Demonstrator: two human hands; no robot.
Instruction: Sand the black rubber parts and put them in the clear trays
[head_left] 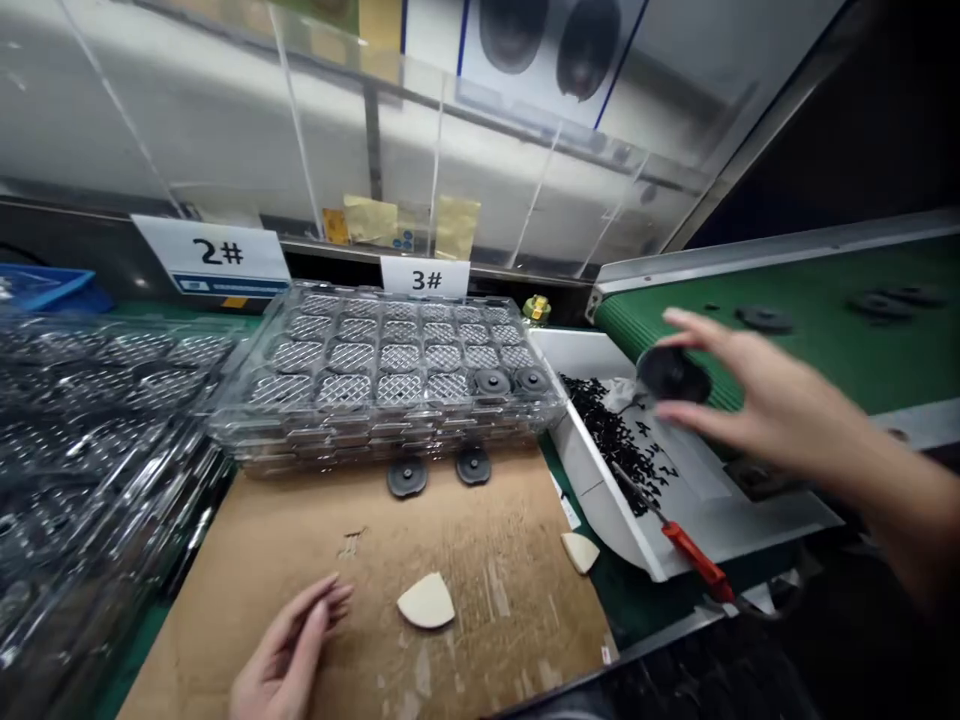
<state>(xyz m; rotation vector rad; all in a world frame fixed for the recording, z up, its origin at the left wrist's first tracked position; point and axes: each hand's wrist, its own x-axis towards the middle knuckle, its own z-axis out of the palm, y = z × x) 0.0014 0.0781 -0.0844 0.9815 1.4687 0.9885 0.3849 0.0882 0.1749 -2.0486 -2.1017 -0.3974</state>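
Note:
My right hand (765,395) grips a round black plastic part (673,375) between thumb and fingers, above a white tray (600,355) of small black pieces (622,450). Blur hides the part's details. Low over the cardboard (510,540), my left hand (296,650) has loosely bent fingers and nothing visible in it. To its right lies a cream wedge-shaped pad (427,602). Two black discs, a left one (407,477) and a right one (473,466), rest on the cardboard before a stack of clear compartment trays (360,430). Two more discs sit in the top tray's front-right pockets.
Tweezers with a red handle (697,560) lean across the white tray's edge. A second cream pad (580,552) lies near that tray. Several dark parts lie on the green conveyor belt (840,370) at right. More clear trays (90,450) stand at left, blurred.

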